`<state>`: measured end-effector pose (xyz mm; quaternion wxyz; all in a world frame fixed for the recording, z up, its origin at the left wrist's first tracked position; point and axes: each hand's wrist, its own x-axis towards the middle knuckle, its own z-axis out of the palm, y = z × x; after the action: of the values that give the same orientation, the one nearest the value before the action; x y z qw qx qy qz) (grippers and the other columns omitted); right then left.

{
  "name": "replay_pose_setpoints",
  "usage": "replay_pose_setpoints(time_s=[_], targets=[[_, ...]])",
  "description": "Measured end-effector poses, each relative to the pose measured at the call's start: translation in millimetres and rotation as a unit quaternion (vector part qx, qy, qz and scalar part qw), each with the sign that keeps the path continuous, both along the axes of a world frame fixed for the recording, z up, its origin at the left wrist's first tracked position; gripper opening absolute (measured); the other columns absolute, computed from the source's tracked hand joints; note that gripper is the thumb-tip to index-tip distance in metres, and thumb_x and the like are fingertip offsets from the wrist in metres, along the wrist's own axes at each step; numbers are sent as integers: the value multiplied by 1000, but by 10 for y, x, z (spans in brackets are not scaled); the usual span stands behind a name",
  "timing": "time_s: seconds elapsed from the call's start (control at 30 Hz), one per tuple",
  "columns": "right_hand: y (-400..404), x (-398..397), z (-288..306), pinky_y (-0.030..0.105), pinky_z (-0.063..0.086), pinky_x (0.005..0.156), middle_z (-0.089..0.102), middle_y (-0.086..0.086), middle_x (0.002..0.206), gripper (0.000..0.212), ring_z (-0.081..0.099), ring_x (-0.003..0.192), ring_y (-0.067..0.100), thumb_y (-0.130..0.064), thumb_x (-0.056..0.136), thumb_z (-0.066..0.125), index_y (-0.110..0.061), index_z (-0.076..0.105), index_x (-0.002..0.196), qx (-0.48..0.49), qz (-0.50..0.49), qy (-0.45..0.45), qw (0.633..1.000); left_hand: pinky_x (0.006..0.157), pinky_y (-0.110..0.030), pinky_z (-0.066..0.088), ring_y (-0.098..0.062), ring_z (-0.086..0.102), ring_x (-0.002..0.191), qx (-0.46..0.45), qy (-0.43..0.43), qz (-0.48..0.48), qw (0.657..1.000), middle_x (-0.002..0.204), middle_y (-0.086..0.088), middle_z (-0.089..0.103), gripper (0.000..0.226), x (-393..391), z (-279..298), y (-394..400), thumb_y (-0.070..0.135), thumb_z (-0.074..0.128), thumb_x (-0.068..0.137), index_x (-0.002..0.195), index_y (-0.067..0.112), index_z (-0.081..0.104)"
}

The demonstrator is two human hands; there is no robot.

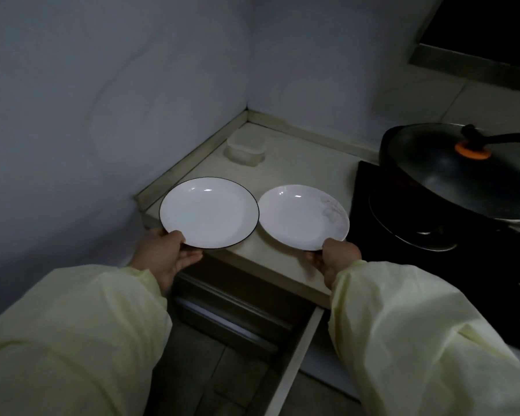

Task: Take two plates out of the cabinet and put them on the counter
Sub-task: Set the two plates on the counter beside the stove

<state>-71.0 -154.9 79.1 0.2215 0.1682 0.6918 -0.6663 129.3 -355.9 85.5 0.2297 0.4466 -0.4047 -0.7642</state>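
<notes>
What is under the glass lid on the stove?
Under the lid sits a dark wok on the black stove. Through the glass only the wok's dark inner wall shows; whether there is any food cannot be told in the dim light.

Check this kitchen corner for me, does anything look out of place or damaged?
Nothing is broken or spilled. Both plates, the black-rimmed plate in the left hand and the plain plate in the right hand, overhang the counter edge. The cabinet door below stands open.
</notes>
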Motion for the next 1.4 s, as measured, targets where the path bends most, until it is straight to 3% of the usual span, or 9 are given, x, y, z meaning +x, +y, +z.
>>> replay_pose_setpoints(time_s=[0.07,0.17,0.37,0.6,0.77,0.97,1.03,1.17,1.4], targets=[[-79,-114,-96,39,58,62,68,11,48,12,66,51,29,-1,75,45,-4,51,66,28,22,10,999,48,-28,56,-29,63,84,7,-2,-3,1000,104,-11,58,34,-97,-78,-75,-1,43,86,115,16,46],[-175,-241,-201,50,54,91,69,22,93,15,65,89,36,-4,78,44,2,56,84,62,54,24,996,51,-29,55,-27,63,84,16,-3,-8,1000,107,-13,58,46,-215,-167,-167,-2,43,86,129,13,43],[-285,-257,-184,34,55,50,66,10,50,26,62,37,24,10,72,37,-10,54,66,-50,-46,-5,998,49,-29,55,-27,64,82,13,14,4,1000,100,-12,59,47,-365,-220,-292,-3,42,86,130,13,45],[-273,-197,-78,30,55,46,61,16,71,28,58,56,27,4,82,37,-6,56,99,-83,-23,-16,996,55,-31,54,-25,64,81,0,-4,4,1000,111,-12,58,46,-452,-248,-365,-2,41,87,132,11,45],[-152,-14,6,31,58,51,55,16,72,13,58,58,27,-3,90,40,-2,49,80,-83,14,-48,995,79,-33,50,-20,61,76,-4,-45,11,999,109,-13,56,44,-530,-220,-297,-3,37,90,132,6,44],[114,282,116,25,54,38,54,14,71,20,57,59,24,-5,93,40,-1,47,75,-81,25,-68,994,87,-23,51,-34,51,123,-35,-2,-8,999,133,-28,49,47,-400,-113,-26,-3,38,91,138,-6,33],[228,365,163,21,51,33,55,14,72,20,57,60,24,-4,93,39,-2,46,75,-79,19,-67,994,94,-33,47,-29,54,114,-13,-1,-14,1000,112,-16,57,40,-277,-66,151,-2,40,91,129,7,43],[439,538,222,24,56,40,58,14,75,12,62,63,24,-5,94,39,-1,47,85,-70,37,-68,994,77,-37,50,-22,57,83,-46,-133,-101,985,94,-12,56,26,89,-160,699,3,46,90,114,11,53],[801,906,157,26,54,56,59,9,71,17,62,61,20,-11,94,41,-4,52,84,-32,125,-49,990,56,-26,42,-18,51,64,-87,-299,-346,885,72,-8,51,9,752,-481,1541,14,49,88,84,17,56]])
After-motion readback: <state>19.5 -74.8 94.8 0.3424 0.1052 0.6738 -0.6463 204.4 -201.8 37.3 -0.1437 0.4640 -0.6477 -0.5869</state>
